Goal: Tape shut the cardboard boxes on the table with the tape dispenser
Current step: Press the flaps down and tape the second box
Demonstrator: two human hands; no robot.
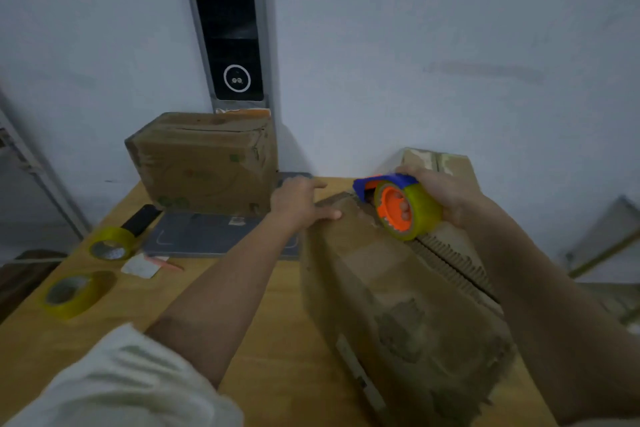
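Observation:
A large worn cardboard box (398,305) lies on the wooden table (104,322) in front of me, on the right. My left hand (299,201) rests on its far left top corner, thumb along the edge. My right hand (440,194) grips the tape dispenser (398,208), a blue frame with an orange hub and a yellowish tape roll, held over the far end of the box top. A second cardboard box (204,163) stands against the wall at the back left. A third box (436,161) shows behind my right hand.
Two loose yellowish tape rolls lie at the table's left, one (110,246) farther and one (71,295) nearer. A dark handled tool (143,218), a grey mat (214,236) and a small paper scrap (142,265) lie nearby. A dark panel (228,28) is on the wall.

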